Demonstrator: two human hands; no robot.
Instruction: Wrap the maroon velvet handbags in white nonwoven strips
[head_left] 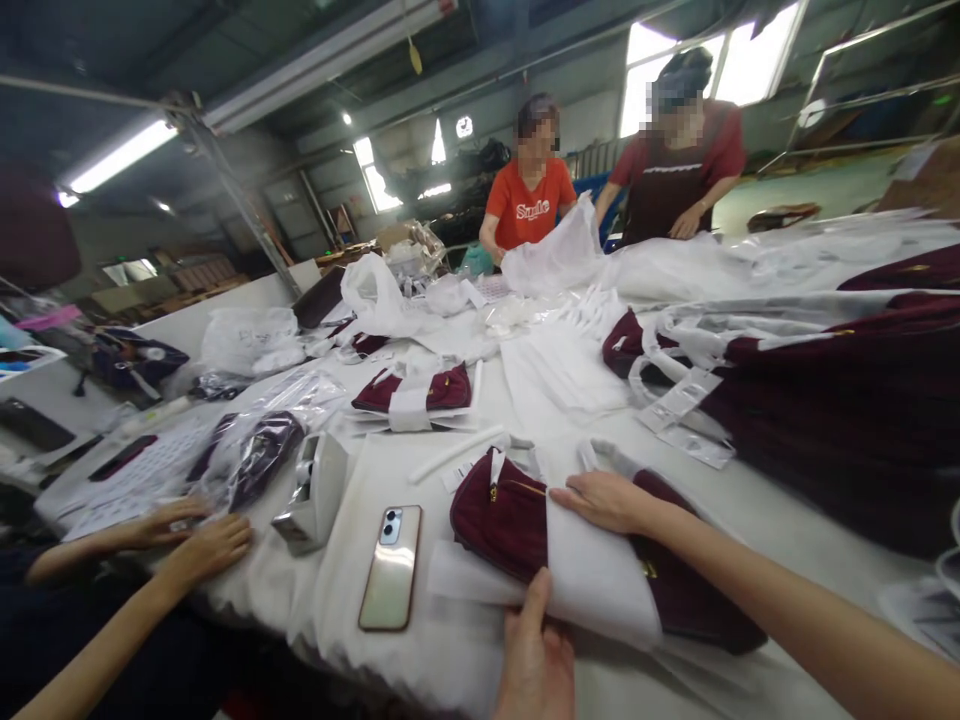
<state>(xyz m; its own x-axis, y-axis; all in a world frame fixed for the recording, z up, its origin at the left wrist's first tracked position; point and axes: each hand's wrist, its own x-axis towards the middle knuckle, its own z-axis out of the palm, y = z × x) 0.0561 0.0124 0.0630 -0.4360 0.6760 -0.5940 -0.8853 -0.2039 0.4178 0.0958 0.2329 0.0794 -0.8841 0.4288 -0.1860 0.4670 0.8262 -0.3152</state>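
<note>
A maroon handbag (499,510) with a gold zip lies on the white-covered table in front of me, a white paper band (592,570) around its middle. My left hand (540,650) grips the near edge of the bag, thumb on top at the band's edge and fingers curled underneath. Across the far side of the band reaches my right hand (604,500), its fingers closed on the paper; the fingertips' underside is hidden. White-wrapped handles (600,455) stick out behind the bag. Left of it lies a phone (390,570), back side up.
Another banded maroon bag (412,395) lies farther back. A tape dispenser (311,495) stands beside a co-worker's hands (202,545) at left. Maroon bags (840,420) are heaped at right. Two people (529,205) handle white sheeting (555,250) across the table (382,470).
</note>
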